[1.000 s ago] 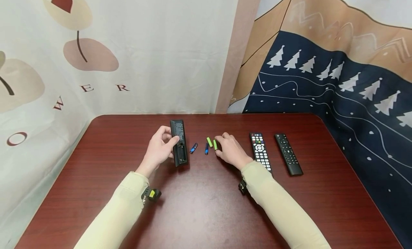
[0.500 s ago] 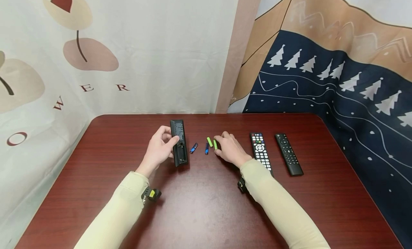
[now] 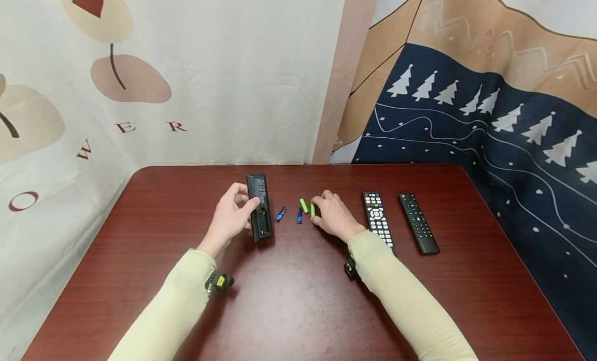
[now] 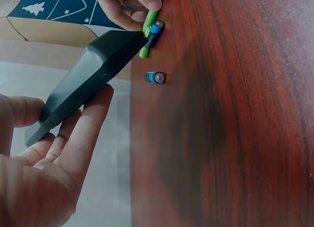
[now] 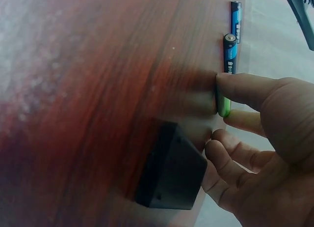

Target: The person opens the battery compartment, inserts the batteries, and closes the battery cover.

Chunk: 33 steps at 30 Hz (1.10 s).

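My left hand (image 3: 228, 211) grips a black remote control (image 3: 259, 187), tilted up off the table with its back towards the head camera and its battery compartment uncovered. The fingers lie beneath it and the thumb on its near edge in the left wrist view. Right of centre, my right hand (image 3: 338, 216) pinches a light green battery (image 5: 224, 108) between thumb and index finger, low at the tabletop. A second green battery (image 3: 303, 205) lies just left of it. Two blue-and-black batteries, one nearer the remote (image 3: 281, 214) and one nearer the right hand (image 3: 299, 216), rest on the wood.
Beside the right forearm lies a remote with white buttons (image 3: 377, 216), its lower end partly covered by the sleeve. Farther right is a slim black remote (image 3: 416, 221). The reddish-brown table (image 3: 289, 309) ends at patterned curtains (image 3: 233, 91) behind and to the sides.
The green battery at the right fingertips has turned slightly and shifted a little to the right. Otherwise both hands and the held remote stay practically still.
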Each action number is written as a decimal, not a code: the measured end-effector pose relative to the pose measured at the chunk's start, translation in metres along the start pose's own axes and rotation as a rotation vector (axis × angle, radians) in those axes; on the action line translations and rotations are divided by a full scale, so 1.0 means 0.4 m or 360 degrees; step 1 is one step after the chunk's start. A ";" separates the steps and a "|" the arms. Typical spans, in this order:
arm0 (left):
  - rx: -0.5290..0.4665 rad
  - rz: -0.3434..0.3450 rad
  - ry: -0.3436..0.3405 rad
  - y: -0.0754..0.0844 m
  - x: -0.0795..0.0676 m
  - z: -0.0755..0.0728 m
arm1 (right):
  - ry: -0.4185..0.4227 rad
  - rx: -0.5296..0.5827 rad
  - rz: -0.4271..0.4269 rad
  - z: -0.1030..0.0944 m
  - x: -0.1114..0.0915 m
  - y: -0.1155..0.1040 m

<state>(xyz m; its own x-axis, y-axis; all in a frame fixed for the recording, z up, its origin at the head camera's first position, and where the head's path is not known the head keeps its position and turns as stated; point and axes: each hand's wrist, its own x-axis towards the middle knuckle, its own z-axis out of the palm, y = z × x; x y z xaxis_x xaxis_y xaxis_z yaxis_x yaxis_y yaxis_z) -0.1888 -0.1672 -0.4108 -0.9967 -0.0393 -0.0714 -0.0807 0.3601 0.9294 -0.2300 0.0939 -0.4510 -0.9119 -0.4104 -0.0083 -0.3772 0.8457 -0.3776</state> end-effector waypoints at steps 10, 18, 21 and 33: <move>-0.0032 -0.0003 -0.0010 -0.012 0.001 0.010 | 0.0002 0.0051 0.0013 -0.001 -0.005 0.006; -0.0043 -0.0015 -0.0023 -0.013 -0.001 0.019 | -0.0005 0.0078 0.0031 -0.006 -0.014 0.010; -0.0052 -0.0022 -0.0033 -0.015 -0.003 0.021 | 0.0008 0.0093 0.0025 -0.009 -0.019 0.009; -0.0064 -0.0031 -0.0045 -0.015 -0.010 0.025 | 0.0059 0.0113 -0.0046 -0.011 -0.035 0.003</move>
<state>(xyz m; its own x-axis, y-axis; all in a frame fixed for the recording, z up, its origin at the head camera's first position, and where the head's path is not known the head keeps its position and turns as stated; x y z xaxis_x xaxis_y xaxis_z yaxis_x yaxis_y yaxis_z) -0.1845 -0.1597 -0.4199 -0.9949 -0.0193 -0.0993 -0.1002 0.3218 0.9415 -0.2186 0.1023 -0.4472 -0.9066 -0.4203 0.0377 -0.3923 0.8066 -0.4421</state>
